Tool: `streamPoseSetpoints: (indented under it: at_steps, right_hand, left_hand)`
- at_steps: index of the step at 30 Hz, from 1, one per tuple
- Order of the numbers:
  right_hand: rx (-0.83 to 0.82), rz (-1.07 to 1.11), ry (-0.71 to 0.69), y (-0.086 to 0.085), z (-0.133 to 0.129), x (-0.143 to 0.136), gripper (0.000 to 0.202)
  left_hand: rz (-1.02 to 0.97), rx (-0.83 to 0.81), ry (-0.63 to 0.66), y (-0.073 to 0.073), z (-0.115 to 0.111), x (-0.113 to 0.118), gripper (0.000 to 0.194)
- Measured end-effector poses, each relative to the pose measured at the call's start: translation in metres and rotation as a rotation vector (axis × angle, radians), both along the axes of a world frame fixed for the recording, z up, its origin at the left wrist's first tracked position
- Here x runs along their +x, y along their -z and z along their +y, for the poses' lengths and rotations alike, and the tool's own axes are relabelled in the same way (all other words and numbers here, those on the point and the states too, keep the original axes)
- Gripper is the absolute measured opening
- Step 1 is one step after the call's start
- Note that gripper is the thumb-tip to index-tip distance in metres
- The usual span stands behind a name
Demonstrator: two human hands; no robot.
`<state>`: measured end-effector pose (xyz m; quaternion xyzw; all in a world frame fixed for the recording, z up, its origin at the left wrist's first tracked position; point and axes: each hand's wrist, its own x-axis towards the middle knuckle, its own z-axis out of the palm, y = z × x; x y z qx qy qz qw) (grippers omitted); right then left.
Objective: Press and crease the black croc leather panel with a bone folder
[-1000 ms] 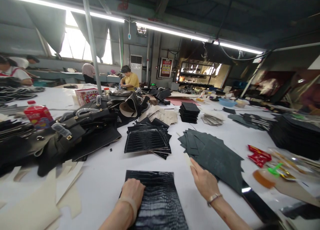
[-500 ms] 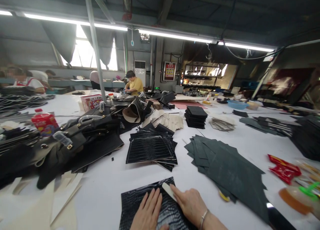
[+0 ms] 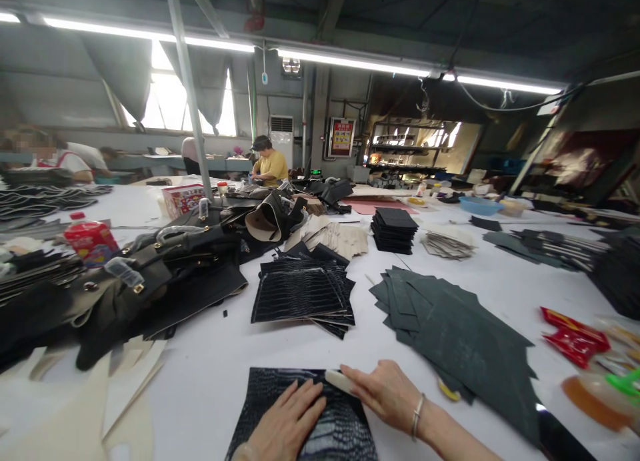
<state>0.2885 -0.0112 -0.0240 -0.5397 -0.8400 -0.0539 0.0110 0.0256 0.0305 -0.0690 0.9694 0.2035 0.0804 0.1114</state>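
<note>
A glossy black crocodile-pattern leather panel (image 3: 270, 394) lies flat on the white table (image 3: 210, 361) right in front of me. My left hand (image 3: 287, 424) rests palm down on it with the fingers spread, holding nothing. My right hand (image 3: 383, 393) grips a small cream-white flat tool (image 3: 339, 381) and presses it on the panel's upper right part. A bracelet circles my right wrist. The panel's near edge is out of frame.
A stack of similar black croc panels (image 3: 300, 293) lies beyond, dark green pieces (image 3: 450, 327) fan out at right. Black bags (image 3: 150, 274) pile up at left, cream pieces (image 3: 125, 387) lie at near left. Red packets (image 3: 575, 337) sit at far right. Other people work at the back.
My right hand came from the green pieces onto the black panel with the white tool. My left hand went from a fist to flat fingers. The view tilted slightly.
</note>
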Motion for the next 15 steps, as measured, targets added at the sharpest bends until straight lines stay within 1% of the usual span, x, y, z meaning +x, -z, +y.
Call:
streamPoseSetpoints:
  at_steps: [2, 3, 5, 6, 8, 9, 11, 15]
  right_hand:
    - [-0.021, 0.0, -0.001, 0.002, -0.007, 0.002, 0.038]
    - [-0.028, 0.012, 0.015, 0.004, -0.01, 0.002, 0.039]
    - [-0.045, 0.056, 0.032, 0.011, -0.018, 0.0, 0.04]
    - [-0.052, 0.073, 0.021, 0.015, -0.021, -0.002, 0.04]
    - [-0.061, 0.07, -0.04, 0.023, -0.024, -0.006, 0.04]
    - [-0.065, 0.056, -0.076, 0.026, -0.023, -0.008, 0.04]
    - [-0.074, 0.026, -0.13, 0.029, -0.019, -0.009, 0.039]
    - [-0.091, 0.017, -0.19, 0.026, -0.009, 0.001, 0.039]
  left_hand:
    - [-0.01, -0.09, 0.035, -0.011, -0.001, -0.006, 0.067]
    - [-0.019, -0.137, 0.02, -0.016, -0.002, -0.008, 0.064]
    - [-0.038, -0.206, -0.097, -0.021, -0.007, -0.009, 0.056]
    - [-0.041, -0.223, -0.15, -0.021, -0.009, -0.009, 0.055]
    - [-0.04, -0.214, -0.207, -0.018, -0.013, -0.006, 0.063]
    - [-0.034, -0.198, -0.204, -0.016, -0.015, -0.004, 0.071]
    - [-0.001, -0.171, -0.155, -0.016, -0.016, -0.002, 0.082]
    - [0.066, -0.117, -0.183, -0.024, -0.017, 0.001, 0.087]
